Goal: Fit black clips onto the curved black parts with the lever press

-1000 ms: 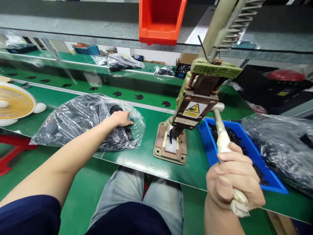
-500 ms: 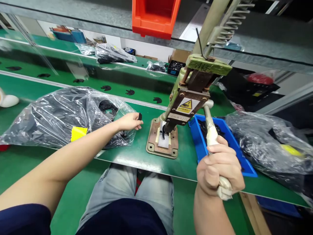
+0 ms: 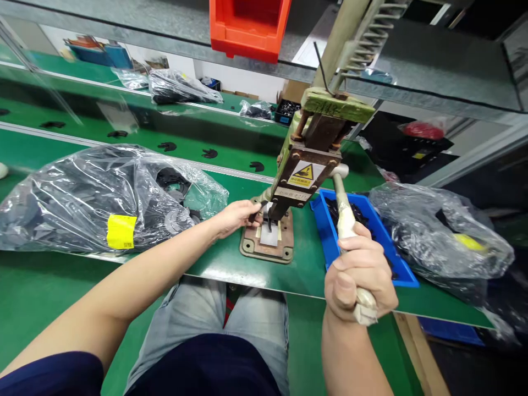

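Note:
My left hand point(image 3: 241, 216) is closed on a small black part point(image 3: 258, 211), at the left side of the hand press point(image 3: 307, 165). Beneath the press head, a thin black piece point(image 3: 270, 223) sits on the pale fixture plate point(image 3: 269, 237), which is mounted on the rusty base point(image 3: 248, 246). The fingertips are close to that fixture; whether they touch it I cannot tell. My right hand point(image 3: 358, 272) is wrapped round the tape-covered press lever point(image 3: 345, 214), to the right of the press.
A clear bag of black parts point(image 3: 94, 198) lies left of the press. On the right are a blue bin point(image 3: 330, 236) with black pieces and another bag point(image 3: 445, 236). Black curved parts point(image 3: 210, 153) lie in a row behind. An orange bin point(image 3: 249, 33) hangs above.
My left hand has moved right, from beside the bag to the press fixture, carrying the small black part. My right hand stays on the lever. The view has shifted slightly.

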